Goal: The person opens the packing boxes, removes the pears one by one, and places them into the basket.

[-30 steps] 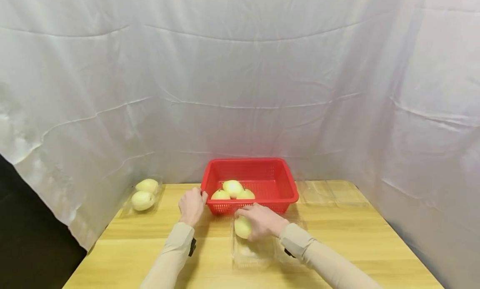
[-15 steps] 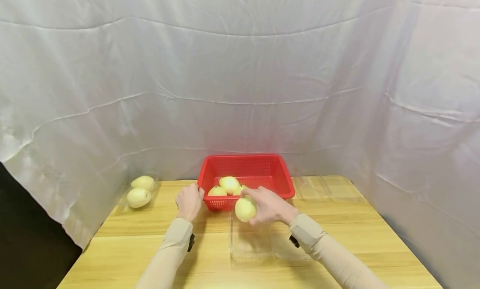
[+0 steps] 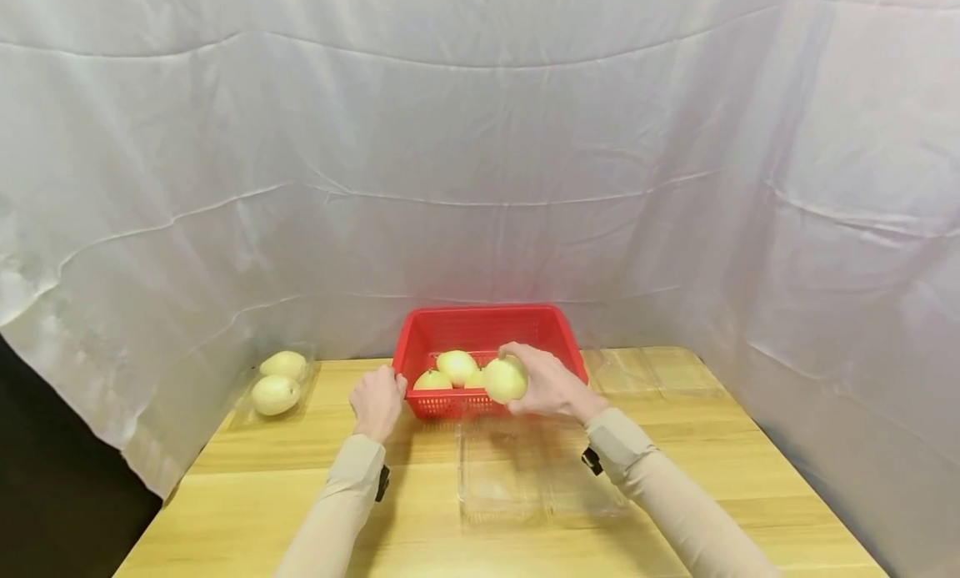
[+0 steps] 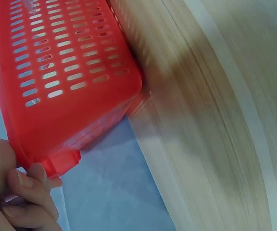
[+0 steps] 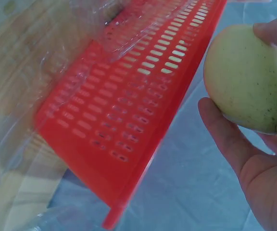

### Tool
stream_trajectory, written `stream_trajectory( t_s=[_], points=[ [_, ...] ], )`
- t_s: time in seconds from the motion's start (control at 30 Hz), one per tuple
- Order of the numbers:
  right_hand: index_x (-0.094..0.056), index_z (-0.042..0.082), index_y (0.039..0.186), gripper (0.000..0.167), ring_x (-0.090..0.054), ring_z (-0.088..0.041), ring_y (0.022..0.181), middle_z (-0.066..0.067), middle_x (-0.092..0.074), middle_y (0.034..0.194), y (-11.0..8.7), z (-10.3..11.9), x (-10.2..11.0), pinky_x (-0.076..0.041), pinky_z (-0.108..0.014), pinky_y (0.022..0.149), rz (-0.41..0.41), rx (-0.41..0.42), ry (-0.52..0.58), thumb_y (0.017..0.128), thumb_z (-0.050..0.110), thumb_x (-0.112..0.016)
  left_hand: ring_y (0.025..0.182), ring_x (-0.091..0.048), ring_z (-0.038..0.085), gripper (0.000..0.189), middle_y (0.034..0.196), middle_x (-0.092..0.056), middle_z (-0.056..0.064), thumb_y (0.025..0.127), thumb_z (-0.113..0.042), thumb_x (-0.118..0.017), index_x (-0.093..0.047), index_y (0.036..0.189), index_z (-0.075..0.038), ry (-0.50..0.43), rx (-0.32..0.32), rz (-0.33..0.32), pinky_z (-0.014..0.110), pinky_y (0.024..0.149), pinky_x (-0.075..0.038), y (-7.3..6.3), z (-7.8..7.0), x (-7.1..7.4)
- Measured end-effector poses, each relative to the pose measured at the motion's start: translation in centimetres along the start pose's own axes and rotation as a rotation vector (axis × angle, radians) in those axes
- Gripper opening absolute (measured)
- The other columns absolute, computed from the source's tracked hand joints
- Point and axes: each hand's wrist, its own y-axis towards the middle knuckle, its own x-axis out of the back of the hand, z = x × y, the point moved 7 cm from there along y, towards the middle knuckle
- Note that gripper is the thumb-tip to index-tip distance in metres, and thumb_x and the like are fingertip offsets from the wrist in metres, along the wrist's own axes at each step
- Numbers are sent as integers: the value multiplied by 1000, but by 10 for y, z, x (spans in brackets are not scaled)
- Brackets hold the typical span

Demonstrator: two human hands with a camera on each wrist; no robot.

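The pear [image 3: 506, 381] has risen from the clear tray [image 3: 501, 469] to near the rim of the red basket [image 3: 487, 332], gripped by the right hand [image 3: 549, 383]. The left hand [image 3: 377, 403] grips the basket's left corner.

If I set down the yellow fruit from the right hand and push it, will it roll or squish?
The yellow fruit would likely roll, since its sides look round. It probably won't squish: no dent shows beside the fingers.
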Motion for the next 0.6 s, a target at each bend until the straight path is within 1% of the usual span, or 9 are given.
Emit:
stream_trajectory(
  t_s=[0.13,0.23,0.3,0.43,0.53,0.6],
  points=[
    [-56,17,124,69,-59,-18,104,0,-61,117,4,-11,2,-52,-40,85,-56,-45,3,64,27,-87,58,-60,35,27,66,-63,13,90,-19,-56,-61,65,-8,-2,9,3,42,44,-41,0,0,1],
    [-60,20,124,66,-58,-20,104,-3,-59,118,7,-20,3,-52,-42,85,-92,-103,16,64,26,-88,58,-60,35,27,66,-63,14,90,-18,-56,-62,65,-8,-4,9,-1,43,44,-41,0,0,1],
    [-61,20,125,66,-57,-22,104,-4,-57,119,8,-24,2,-52,-44,86,-99,-138,20,65,26,-88,58,-60,36,26,66,-63,14,90,-18,-56,-62,66,-8,-2,8,-3,42,43,-41,0,0,2],
    [-59,18,125,67,-58,-23,100,-5,-59,116,11,-30,3,-53,-46,84,-114,-196,30,65,27,-88,58,-61,36,26,66,-63,14,89,-18,-57,-62,66,-8,0,3,-10,42,42,-40,-2,0,1],
    [-56,19,121,64,-60,-23,95,-4,-62,111,13,-35,3,-53,-43,81,-128,-244,37,66,27,-86,58,-61,37,26,67,-64,15,89,-18,-57,-62,66,-8,-1,2,-9,43,43,-41,-2,0,1],
    [-55,20,119,61,-60,-22,90,-3,-64,107,15,-41,1,-53,-40,78,-124,-279,48,66,26,-84,59,-62,37,26,67,-64,15,89,-18,-57,-63,66,-8,-2,3,-8,43,43,-41,-2,0,0]
  ],
)
